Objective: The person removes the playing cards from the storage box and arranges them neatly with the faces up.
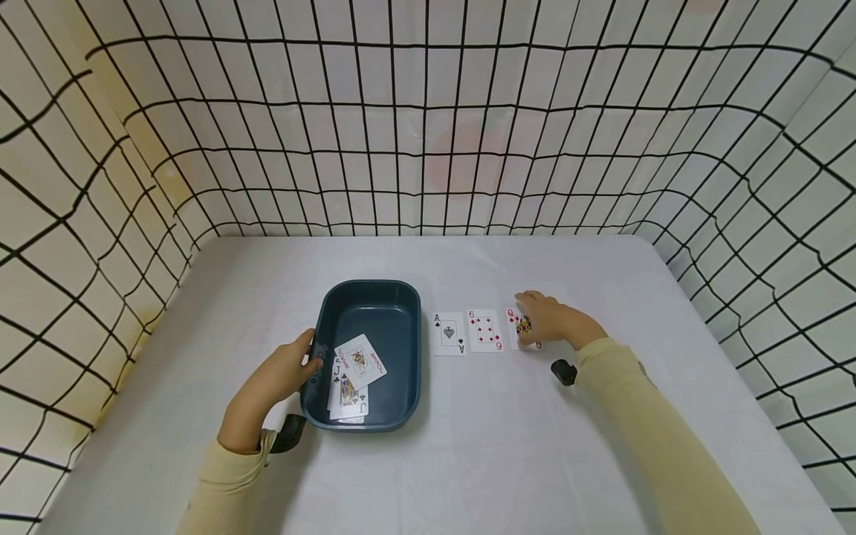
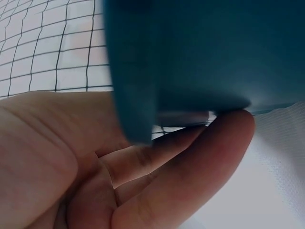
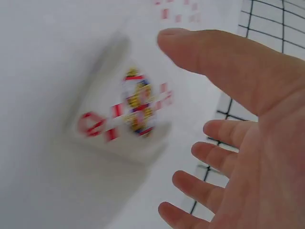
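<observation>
My left hand [image 1: 284, 371] grips the left wall of a dark blue plastic tray [image 1: 412, 357], thumb over the rim and fingers along the outside. Close up in the left wrist view, the fingers curl under the blue wall [image 2: 133, 71]. Inside the tray, a joker [image 1: 361, 362] overlaps a jack [image 1: 351, 401], and the edge of another card shows beneath. My right hand [image 1: 551, 319] hovers over a queen of diamonds [image 1: 513, 319], partly covering it. In the right wrist view its fingers [image 3: 200, 188] are spread apart from the thumb, with the queen beyond them.
Between the tray and the queen, an ace of spades [image 1: 449, 334] and a six of diamonds [image 1: 484, 331] lie face up in a row. White cloth covers the table [image 1: 481, 461]. Black wire grid [image 1: 428, 108] stands at the back and both sides.
</observation>
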A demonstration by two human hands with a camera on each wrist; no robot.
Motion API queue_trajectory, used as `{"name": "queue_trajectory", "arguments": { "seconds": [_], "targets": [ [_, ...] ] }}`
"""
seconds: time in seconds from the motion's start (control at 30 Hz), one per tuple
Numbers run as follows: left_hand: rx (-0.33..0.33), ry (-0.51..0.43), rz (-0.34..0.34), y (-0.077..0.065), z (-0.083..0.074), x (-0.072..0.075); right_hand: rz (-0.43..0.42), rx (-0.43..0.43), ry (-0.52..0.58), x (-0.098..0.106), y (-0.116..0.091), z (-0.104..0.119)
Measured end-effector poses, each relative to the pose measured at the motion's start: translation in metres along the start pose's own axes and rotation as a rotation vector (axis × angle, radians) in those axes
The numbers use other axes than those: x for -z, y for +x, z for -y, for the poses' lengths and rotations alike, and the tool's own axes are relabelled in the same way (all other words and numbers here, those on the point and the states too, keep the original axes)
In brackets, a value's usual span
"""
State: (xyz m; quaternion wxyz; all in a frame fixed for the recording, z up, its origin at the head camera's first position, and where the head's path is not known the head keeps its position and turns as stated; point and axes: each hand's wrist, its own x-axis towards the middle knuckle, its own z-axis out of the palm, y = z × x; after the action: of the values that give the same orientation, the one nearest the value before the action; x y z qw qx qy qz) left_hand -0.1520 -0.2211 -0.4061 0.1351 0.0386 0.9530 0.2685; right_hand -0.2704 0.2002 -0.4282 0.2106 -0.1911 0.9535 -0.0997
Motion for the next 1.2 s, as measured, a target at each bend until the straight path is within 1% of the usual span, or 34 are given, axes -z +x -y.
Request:
{"name": "queue_trajectory", "arguments": {
  "seconds": [0.13,0.27,0.47,0.6,0.8,0.9,0.97,1.13,1.2],
  "targets": [
    [-0.005,-0.002,-0.004,0.000,0.000,0.000,-0.050,0.017,0.016,0.010,0.004,0.012],
    [0.001,-0.004,-0.003,0.000,0.000,0.001,-0.097,0.092,-0.003,0.016,0.011,0.033],
    [0.009,-0.008,-0.002,0.000,-0.001,0.001,-0.149,0.230,-0.020,0.024,0.021,0.082],
    [0.008,-0.016,-0.002,0.000,-0.001,0.001,-0.172,0.290,-0.048,0.026,0.027,0.115],
    [0.008,-0.025,0.001,0.000,0.000,0.001,-0.175,0.363,-0.057,0.025,0.037,0.160],
    [0.004,-0.027,-0.002,0.000,0.001,0.001,-0.172,0.406,-0.067,0.020,0.044,0.179],
    [-0.013,-0.025,-0.010,0.000,0.001,0.001,-0.165,0.427,-0.089,0.015,0.050,0.191],
    [-0.054,-0.018,-0.020,-0.001,0.003,0.001,-0.121,0.444,-0.130,0.001,0.062,0.216],
    [-0.058,-0.016,-0.018,-0.001,0.003,0.002,-0.093,0.437,-0.138,-0.005,0.065,0.223]
  ]
}}
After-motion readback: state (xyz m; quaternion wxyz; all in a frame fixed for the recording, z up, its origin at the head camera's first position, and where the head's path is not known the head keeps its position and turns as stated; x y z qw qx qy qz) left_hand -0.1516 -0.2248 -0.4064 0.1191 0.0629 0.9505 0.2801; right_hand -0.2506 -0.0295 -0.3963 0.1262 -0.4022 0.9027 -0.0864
